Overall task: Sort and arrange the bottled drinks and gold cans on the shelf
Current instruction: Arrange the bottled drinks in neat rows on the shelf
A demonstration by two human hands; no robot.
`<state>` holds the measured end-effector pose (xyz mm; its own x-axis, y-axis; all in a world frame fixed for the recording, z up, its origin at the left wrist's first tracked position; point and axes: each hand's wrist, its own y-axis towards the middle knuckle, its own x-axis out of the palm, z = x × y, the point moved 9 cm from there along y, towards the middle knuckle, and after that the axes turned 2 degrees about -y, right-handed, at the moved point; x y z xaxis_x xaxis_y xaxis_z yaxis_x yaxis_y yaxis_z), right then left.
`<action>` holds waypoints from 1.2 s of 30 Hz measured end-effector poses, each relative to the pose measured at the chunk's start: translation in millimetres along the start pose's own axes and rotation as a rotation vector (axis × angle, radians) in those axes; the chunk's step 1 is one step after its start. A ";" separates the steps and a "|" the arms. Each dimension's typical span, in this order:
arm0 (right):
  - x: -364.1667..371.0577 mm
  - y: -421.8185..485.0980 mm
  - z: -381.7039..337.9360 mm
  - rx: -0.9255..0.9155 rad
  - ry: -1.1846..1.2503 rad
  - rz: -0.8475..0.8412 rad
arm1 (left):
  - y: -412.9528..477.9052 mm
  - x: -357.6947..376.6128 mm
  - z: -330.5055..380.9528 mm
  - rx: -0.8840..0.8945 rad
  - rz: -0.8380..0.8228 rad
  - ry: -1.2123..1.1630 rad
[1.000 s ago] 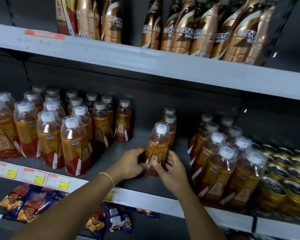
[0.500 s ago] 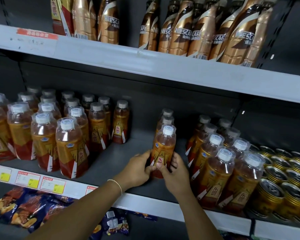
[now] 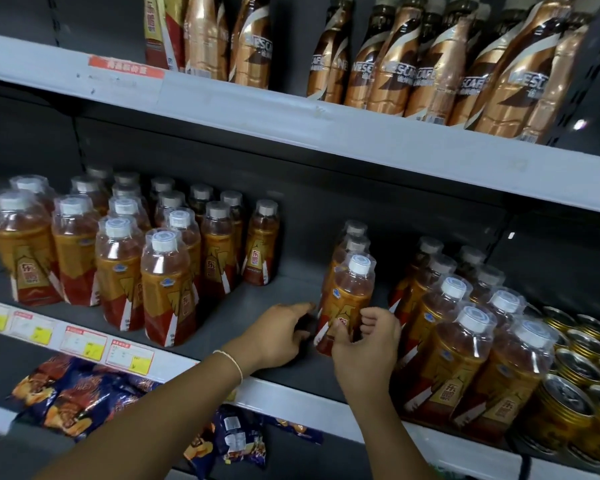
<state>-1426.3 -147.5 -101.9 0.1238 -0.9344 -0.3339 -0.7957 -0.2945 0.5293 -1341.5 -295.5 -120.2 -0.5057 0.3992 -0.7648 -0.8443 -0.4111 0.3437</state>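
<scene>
An orange drink bottle with a white cap stands upright mid-shelf, at the front of a short row of the same bottles. My right hand grips its lower part, thumb on the label and fingers curled round the right side. My left hand lies beside its base with fingers stretched toward it, a thin dark gap between them. A large group of the same bottles stands at the left, another group at the right. Gold cans fill the far right of the shelf.
The grey shelf floor shows bare between the left group and the held bottle. An upper shelf carries tall bronze coffee bottles. Price tags line the shelf's front edge; snack bags lie on the level below.
The held bottle has shifted slightly right and back, close against the row behind it. My left hand has come off the bottle and now lies beside its base.
</scene>
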 end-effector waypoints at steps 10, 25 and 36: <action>112.7 -41.9 -80.1 -0.282 0.167 -0.329 | -66.2 -104.0 -39.2 -0.209 0.042 0.009; 239.1 -89.8 -103.2 -0.023 0.293 -0.890 | -139.6 -189.5 -82.6 -0.448 0.258 0.076; 141.0 -69.4 -64.7 -0.059 0.030 -0.563 | -114.4 -120.4 -84.8 -0.520 0.125 -0.348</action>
<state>-1315.3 -271.8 -135.2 0.5369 -0.6353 -0.5550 -0.5681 -0.7587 0.3188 -1169.0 -366.0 -113.6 -0.6968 0.5294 -0.4839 -0.6232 -0.7809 0.0430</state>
